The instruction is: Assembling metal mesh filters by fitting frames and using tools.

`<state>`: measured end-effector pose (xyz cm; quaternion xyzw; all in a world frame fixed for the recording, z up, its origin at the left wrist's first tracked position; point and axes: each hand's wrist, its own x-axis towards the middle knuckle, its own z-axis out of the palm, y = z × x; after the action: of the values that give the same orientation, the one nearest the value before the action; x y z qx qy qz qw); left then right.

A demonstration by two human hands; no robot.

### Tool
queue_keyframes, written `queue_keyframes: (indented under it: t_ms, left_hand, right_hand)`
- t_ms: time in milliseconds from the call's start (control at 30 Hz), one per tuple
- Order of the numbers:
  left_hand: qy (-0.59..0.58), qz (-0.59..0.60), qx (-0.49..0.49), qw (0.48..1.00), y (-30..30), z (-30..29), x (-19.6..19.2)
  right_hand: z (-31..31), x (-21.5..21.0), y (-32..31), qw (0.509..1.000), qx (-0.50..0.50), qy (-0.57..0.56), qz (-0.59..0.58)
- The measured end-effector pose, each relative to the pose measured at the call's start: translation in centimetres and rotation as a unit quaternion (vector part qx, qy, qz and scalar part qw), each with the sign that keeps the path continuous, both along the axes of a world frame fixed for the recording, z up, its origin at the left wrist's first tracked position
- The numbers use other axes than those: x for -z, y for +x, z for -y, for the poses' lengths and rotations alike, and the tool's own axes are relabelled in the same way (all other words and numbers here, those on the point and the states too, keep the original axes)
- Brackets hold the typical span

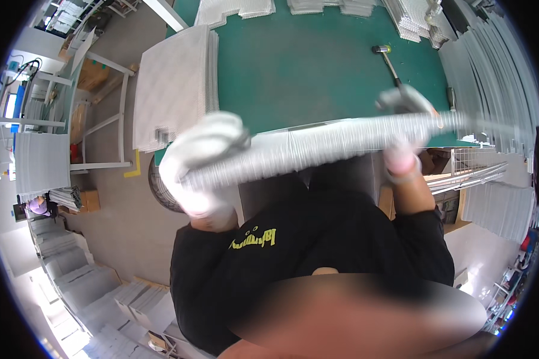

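Here we look down from a head camera at two gloved hands holding one long, thin white mesh panel (317, 146) edge-on across the middle of the frame. The panel's long axis runs almost level, from lower left to slightly higher right, and it is blurred. It hangs in the air over the near edge of a green worktop (317, 66), not resting on it.

The left hand (203, 161), in a white glove, sits at centre left with its fingers (218, 134) curled shut over the panel's left end. The right hand (404, 128), at centre right, grips the panel nearer its right end, fingers closed around it, wrist bent and forearm rising from the lower edge. Both hands are on the panel, so neither is nearer; the left looms larger in the frame.

On the worktop, a hammer (388, 60) lies at upper right, well apart from the hands. A stack of white panels (173, 90) overhangs the worktop's left edge, and more lean at the far right.
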<state>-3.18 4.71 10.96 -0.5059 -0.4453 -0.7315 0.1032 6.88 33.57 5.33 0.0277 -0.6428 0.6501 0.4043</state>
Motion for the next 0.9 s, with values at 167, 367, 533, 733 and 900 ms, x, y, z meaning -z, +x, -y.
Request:
queue_keyframes:
  t_ms: [167, 367, 533, 733, 900]
  left_hand:
    - [0.002, 0.081, -0.355, 0.931, -1.3, -3.6, 0.6]
    - [0.0, 0.16, -0.34, 0.927, -2.7, -4.8, -0.5]
    - [-0.075, 0.13, -0.379, 0.913, -4.3, -4.6, -0.5]
    - [-0.048, 0.122, -0.353, 0.926, -5.2, -2.9, 0.8]
    - [-0.023, 0.082, -0.379, 0.921, -2.4, -2.6, 0.5]
  right_hand:
    - [0.8, 11.6, -2.4, 0.966, 0.116, 0.211, 0.095]
    - [1.8, 10.9, -2.7, 0.901, 0.173, 0.246, 0.313]
    - [-2.5, 9.0, -3.1, 0.965, -0.029, 0.072, 0.25]
    - [-2.9, -3.5, -5.2, 0.993, 0.018, 0.017, 0.115]
    - [-3.1, -5.1, -5.5, 0.995, 0.061, 0.07, -0.035]
